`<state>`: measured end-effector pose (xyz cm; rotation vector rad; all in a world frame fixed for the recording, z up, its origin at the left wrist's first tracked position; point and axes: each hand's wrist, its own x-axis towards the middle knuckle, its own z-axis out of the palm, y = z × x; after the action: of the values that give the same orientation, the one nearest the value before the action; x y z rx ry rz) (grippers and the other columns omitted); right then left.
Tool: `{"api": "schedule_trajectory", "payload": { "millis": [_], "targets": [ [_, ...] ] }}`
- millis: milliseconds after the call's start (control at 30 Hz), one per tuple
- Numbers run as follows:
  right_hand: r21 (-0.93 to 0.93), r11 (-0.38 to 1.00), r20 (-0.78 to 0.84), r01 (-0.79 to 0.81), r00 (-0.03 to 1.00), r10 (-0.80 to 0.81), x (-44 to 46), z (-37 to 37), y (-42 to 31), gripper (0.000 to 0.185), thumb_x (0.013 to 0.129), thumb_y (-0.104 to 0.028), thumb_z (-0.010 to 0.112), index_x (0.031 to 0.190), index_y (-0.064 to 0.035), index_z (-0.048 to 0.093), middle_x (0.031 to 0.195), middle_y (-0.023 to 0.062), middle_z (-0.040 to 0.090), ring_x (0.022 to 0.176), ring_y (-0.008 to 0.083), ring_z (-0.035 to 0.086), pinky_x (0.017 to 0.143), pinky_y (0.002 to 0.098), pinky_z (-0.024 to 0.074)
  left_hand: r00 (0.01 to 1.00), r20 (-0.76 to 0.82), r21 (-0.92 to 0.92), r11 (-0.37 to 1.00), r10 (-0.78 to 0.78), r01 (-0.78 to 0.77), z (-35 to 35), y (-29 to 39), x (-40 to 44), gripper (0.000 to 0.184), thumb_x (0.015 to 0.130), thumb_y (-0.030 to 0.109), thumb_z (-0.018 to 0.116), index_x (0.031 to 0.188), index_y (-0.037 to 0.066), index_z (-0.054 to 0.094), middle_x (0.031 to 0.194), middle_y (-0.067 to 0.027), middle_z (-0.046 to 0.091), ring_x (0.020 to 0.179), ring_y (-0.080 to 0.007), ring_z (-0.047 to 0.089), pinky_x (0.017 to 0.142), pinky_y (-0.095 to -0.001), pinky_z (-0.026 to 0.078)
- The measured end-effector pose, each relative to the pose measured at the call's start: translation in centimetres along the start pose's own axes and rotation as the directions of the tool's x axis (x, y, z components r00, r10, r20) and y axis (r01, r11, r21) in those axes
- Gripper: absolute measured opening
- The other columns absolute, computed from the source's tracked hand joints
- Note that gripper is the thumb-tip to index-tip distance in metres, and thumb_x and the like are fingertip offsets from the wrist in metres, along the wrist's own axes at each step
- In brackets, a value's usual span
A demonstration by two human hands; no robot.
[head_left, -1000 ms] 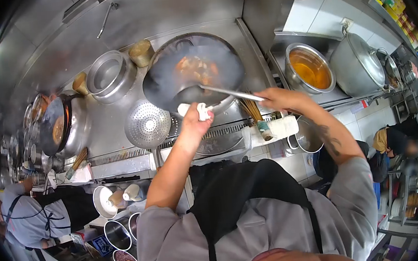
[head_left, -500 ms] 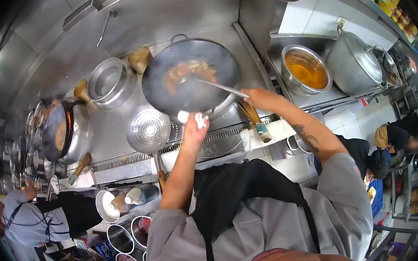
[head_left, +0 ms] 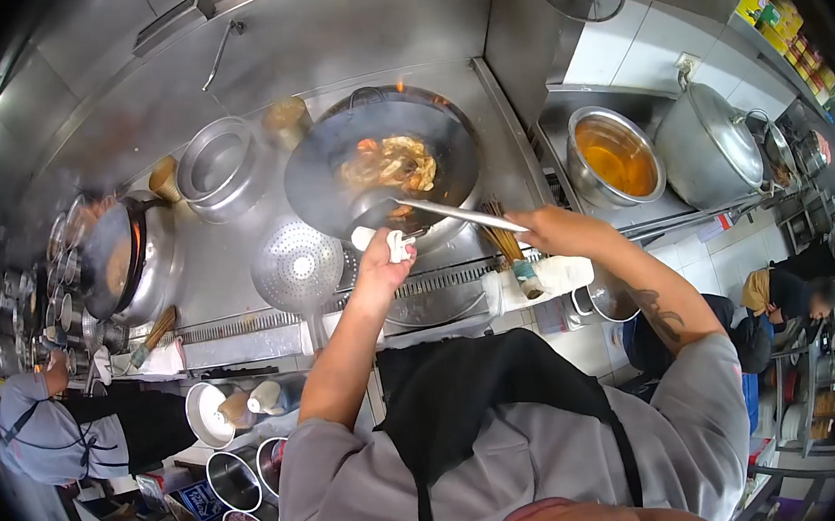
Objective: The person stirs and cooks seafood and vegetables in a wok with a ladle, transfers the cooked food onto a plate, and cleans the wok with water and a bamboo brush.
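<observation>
Two hands at work over a steaming wok (head_left: 314,175). The left hand (head_left: 385,264) is closed on a folded white cloth (head_left: 394,248) at the wok's near rim; whether it also grips metal beneath cannot be told. The right hand (head_left: 557,231) is wrapped around the handle of a ladle (head_left: 463,214), whose bowl lies just beyond the left hand. The food (head_left: 398,165) sits inside the wok, forward of both hands. Compared with half a second ago, the ladle's bowl has drawn back from the food toward the near wall, the steam over the food has thinned, and a flame (head_left: 400,86) shows at the far rim; this suggests a pause between stirring strokes. On the tabletop (head_left: 211,255), a perforated skimmer (head_left: 297,262) lies left of the left hand; a bamboo brush (head_left: 509,248) rests just beside the right.
</observation>
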<state>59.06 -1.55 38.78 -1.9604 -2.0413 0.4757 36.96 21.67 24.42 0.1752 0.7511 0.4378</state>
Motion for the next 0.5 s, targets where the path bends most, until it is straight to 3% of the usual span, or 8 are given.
{"api": "schedule_trajectory", "payload": {
  "millis": [133, 200, 267, 300, 333, 367, 400, 500],
  "targets": [
    [0.059, 0.962, 0.188, -0.265, 0.950, 0.250, 0.3, -1.0, -0.9, 0.044, 0.092, -0.020, 0.054, 0.133, -0.0044, 0.049, 0.104, 0.0260, 0.064, 0.093, 0.0386, 0.064, 0.085, 0.0437, 0.0486, 0.999, 0.007, 0.004, 0.999, 0.039, -0.039, 0.2, 0.6, 1.0, 0.010, 0.092, 0.023, 0.052, 0.094, 0.013, 0.053, 0.078, -0.0056, 0.055, 0.066, -0.0210, 0.053, 0.051, -0.0319, 0.047],
    [0.025, 0.974, 0.196, -0.227, 0.956, 0.218, -0.2, -2.1, -1.5, 0.043, 0.093, -0.019, 0.052, 0.133, -0.0045, 0.049, 0.099, 0.0240, 0.066, 0.088, 0.0359, 0.065, 0.082, 0.0429, 0.0499, 0.991, -0.134, -0.025, 1.000, 0.011, -0.015, 2.1, -0.5, -2.4, 0.010, 0.093, 0.022, 0.051, 0.094, 0.013, 0.053, 0.078, -0.0057, 0.056, 0.067, -0.0211, 0.053, 0.052, -0.0323, 0.047],
    [0.088, 0.976, 0.228, -0.201, 0.958, 0.176, -0.5, -2.2, -0.6, 0.043, 0.093, -0.019, 0.051, 0.134, -0.0043, 0.049, 0.096, 0.0234, 0.067, 0.084, 0.0342, 0.066, 0.079, 0.0424, 0.0508, 0.999, -0.026, 0.015, 1.000, -0.025, 0.026, 2.2, -1.0, -4.0, 0.010, 0.094, 0.021, 0.049, 0.095, 0.012, 0.053, 0.082, -0.0062, 0.057, 0.069, -0.0218, 0.054, 0.053, -0.0325, 0.047],
    [0.075, 0.948, 0.304, -0.309, 0.913, 0.273, 0.3, -1.9, -0.1, 0.043, 0.094, -0.020, 0.051, 0.134, -0.0045, 0.048, 0.094, 0.0225, 0.067, 0.083, 0.0328, 0.065, 0.079, 0.0415, 0.0508, 0.998, -0.061, -0.005, 1.000, -0.021, 0.021, 2.8, -0.5, -4.4, 0.011, 0.095, 0.021, 0.047, 0.094, 0.011, 0.053, 0.081, -0.0063, 0.057, 0.069, -0.0227, 0.055, 0.052, -0.0322, 0.047],
    [0.083, 0.985, 0.133, -0.149, 0.982, 0.137, 0.7, 0.4, 2.8, 0.045, 0.094, -0.021, 0.051, 0.136, -0.0051, 0.046, 0.089, 0.0210, 0.067, 0.079, 0.0326, 0.065, 0.075, 0.0420, 0.0511, 0.995, -0.099, -0.023, 1.000, -0.022, 0.019, 3.5, 0.0, -4.2, 0.013, 0.096, 0.020, 0.045, 0.093, 0.009, 0.053, 0.080, -0.0063, 0.057, 0.069, -0.0235, 0.056, 0.050, -0.0319, 0.047],
    [0.080, 0.974, 0.132, -0.210, 0.971, 0.198, 2.1, 0.4, 2.8, 0.044, 0.094, -0.020, 0.051, 0.134, -0.0045, 0.047, 0.087, 0.0207, 0.067, 0.078, 0.0338, 0.065, 0.074, 0.0433, 0.0511, 0.989, -0.145, -0.071, 0.997, -0.023, 0.012, 3.3, 0.4, -3.0, 0.014, 0.096, 0.022, 0.046, 0.093, 0.009, 0.052, 0.080, -0.0062, 0.057, 0.069, -0.0229, 0.057, 0.050, -0.0325, 0.047],
    [0.074, 0.959, 0.131, -0.272, 0.956, 0.261, 3.2, 0.6, 2.4, 0.042, 0.093, -0.020, 0.051, 0.132, -0.0039, 0.048, 0.085, 0.0205, 0.066, 0.077, 0.0350, 0.065, 0.073, 0.0446, 0.0511, 1.000, -0.020, -0.059, 0.998, -0.008, 0.006, 1.4, 0.4, -1.0, 0.016, 0.095, 0.023, 0.049, 0.090, 0.009, 0.053, 0.078, -0.0062, 0.058, 0.067, -0.0224, 0.056, 0.050, -0.0325, 0.047],
    [-0.054, 0.977, -0.153, -0.207, 0.968, 0.197, 4.9, 4.8, 4.6, 0.035, 0.093, -0.019, 0.051, 0.123, -0.0009, 0.051, 0.083, 0.0219, 0.066, 0.077, 0.0388, 0.065, 0.070, 0.0483, 0.0508, 0.987, 0.142, 0.005, 0.998, 0.069, -0.070, -4.9, -4.2, 0.0, 0.016, 0.092, 0.022, 0.054, 0.081, 0.010, 0.056, 0.070, -0.0050, 0.058, 0.059, -0.0204, 0.056, 0.048, -0.0315, 0.048]
  ]
}}
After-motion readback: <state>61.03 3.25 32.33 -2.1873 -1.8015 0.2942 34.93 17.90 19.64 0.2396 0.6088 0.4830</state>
